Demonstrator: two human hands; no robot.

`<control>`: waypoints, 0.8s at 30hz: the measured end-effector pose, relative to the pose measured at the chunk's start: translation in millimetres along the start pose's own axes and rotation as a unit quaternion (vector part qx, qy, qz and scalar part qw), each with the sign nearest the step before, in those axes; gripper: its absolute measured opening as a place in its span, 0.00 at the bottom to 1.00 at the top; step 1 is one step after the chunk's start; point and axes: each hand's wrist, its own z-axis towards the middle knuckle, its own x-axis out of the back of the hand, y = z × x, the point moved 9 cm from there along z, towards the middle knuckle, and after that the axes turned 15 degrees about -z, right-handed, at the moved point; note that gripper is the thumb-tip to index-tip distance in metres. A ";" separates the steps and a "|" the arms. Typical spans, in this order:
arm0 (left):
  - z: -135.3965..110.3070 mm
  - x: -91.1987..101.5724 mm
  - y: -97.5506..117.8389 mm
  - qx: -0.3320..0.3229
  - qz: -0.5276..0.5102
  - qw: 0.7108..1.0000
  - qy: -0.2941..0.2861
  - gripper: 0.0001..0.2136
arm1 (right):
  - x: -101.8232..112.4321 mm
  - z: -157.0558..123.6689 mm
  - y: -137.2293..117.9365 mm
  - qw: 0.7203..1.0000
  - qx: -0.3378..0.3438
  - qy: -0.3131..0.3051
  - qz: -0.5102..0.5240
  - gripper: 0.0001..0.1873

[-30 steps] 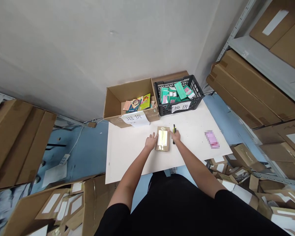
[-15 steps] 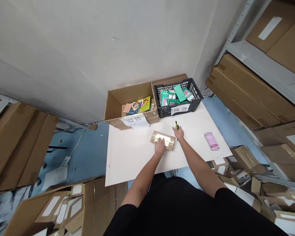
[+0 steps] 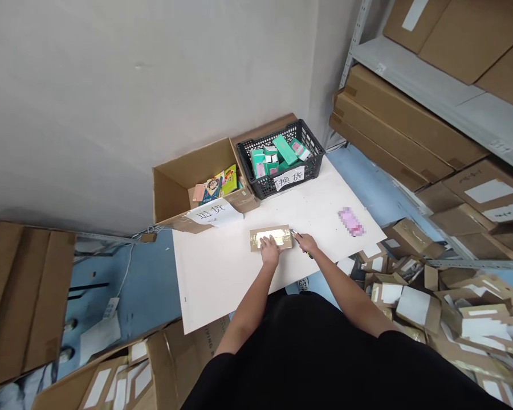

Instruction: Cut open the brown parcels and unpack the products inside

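A small brown cardboard box [image 3: 253, 240], wrapped in clear tape and bearing a white label, lies flat on the white table [image 3: 216, 276]. My left hand [image 3: 269, 249] rests on its top with the fingers spread over the label. In my right hand [image 3: 307, 243] is a black and yellow box cutter [image 3: 298, 234], with the fingers wrapped around it. The cutter's tip points at the right end of the box; I cannot tell whether the blade touches the cardboard.
Behind my hands stand an open carton [image 3: 171, 193] with colourful packets and a black plastic crate [image 3: 256, 186] with green boxes. A pixelated pink item [image 3: 350, 221] lies at the table's right. Shelving [image 3: 393, 60] with cartons rises right; opened boxes [image 3: 414, 304] are heaped below.
My right hand has lowered the box cutter from upright to the box's right end. The box has turned slightly, now lying nearly square to me. The camera view has swung right.
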 end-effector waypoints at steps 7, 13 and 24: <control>-2.8 9.4 5.4 -0.001 0.019 1.000 -0.013 0.43 | -26.8 -23.8 32.2 0.999 0.013 -0.041 -0.030 0.27; 13.9 40.9 -3.0 -0.019 0.015 0.999 -0.036 0.36 | -15.5 -2.6 64.9 0.991 -0.080 0.034 0.100 0.21; 26.7 60.0 -50.1 0.046 -0.017 0.998 -0.034 0.41 | 19.0 33.1 50.7 0.978 -0.057 0.198 0.016 0.32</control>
